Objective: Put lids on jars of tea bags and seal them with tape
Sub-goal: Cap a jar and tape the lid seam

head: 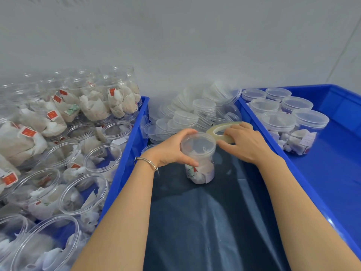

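Note:
A clear jar of tea bags (201, 171) stands upright on the dark sheet (214, 222) between two blue crates, with a clear lid (198, 144) on top. My left hand (172, 151) grips the lid and upper jar, thumb at the front. My right hand (245, 142) holds a roll of clear tape (216, 128) right behind and beside the lid, fingers curled over the ring and the thumb tip close to the lid's rim.
A heap of loose clear lids (187, 114) lies behind the jar. The left blue crate (127, 153) holds several open jars of tea bags (64, 153). The right blue crate (332, 182) holds several lidded jars (287, 112) at its far end.

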Demonstrator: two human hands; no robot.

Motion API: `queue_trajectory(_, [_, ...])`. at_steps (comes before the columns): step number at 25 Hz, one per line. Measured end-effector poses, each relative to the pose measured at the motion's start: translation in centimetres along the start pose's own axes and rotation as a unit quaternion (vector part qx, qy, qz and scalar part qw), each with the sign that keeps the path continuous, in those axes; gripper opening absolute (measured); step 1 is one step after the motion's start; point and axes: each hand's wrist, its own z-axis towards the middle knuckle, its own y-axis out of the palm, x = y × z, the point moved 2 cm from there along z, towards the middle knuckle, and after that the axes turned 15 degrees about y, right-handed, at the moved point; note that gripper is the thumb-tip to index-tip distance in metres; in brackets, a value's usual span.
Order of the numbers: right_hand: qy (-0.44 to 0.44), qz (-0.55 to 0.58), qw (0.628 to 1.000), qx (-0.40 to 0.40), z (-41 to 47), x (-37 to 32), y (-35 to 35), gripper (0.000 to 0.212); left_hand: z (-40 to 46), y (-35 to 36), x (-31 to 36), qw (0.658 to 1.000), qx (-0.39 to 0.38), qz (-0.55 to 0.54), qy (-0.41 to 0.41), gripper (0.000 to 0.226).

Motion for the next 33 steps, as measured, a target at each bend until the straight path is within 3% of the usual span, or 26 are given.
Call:
queue_trajectory(2, [-0.002,0.030,0.999,-0.014,-0.2,0.2,-0.2,0.028,0.8,-0.9,0.7,0.996,-0.064,0.064,-0.025,0.093])
queue_trajectory(5, [0.009,0.084,0.996,0.002,-0.5,0.0,-0.1,0.044,2.1,-1.4,2.5,0.943,-0.159,0.282,-0.076,0.102])
queue_trajectory(7, [0.012,0.076,0.997,0.009,-0.5,-0.3,0.3,0.043,2.6,0.3,3.4,0.920,-0.176,0.334,-0.107,0.105])
queue_trajectory(10, [0.003,0.055,0.998,0.001,-0.2,-0.5,0.5,0.040,2.9,3.7,3.4,0.926,-0.087,0.338,-0.147,0.090])
queue_trajectory(13, [-0.007,0.071,0.997,-0.042,0.1,-0.2,0.3,0.035,2.9,4.1,2.7,0.924,-0.010,0.366,-0.109,0.061])
queue_trajectory(17, [-0.004,0.067,0.995,-0.070,0.8,0.3,0.1,0.029,2.8,2.3,1.6,0.935,-0.025,0.351,-0.037,0.050])
queue_trajectory(22, [0.025,0.056,0.997,-0.043,1.2,0.7,-0.3,0.043,3.4,1.5,1.0,0.951,-0.020,0.307,0.004,0.050])
queue_trajectory(28, [0.029,0.001,0.998,0.047,0.9,0.1,1.3,0.046,3.5,2.4,1.2,0.946,0.027,0.324,0.016,0.033])
queue_trajectory(33, [0.035,-0.012,0.998,0.055,1.1,0.1,1.7,0.045,3.9,3.2,1.9,0.924,0.018,0.378,-0.055,0.049])
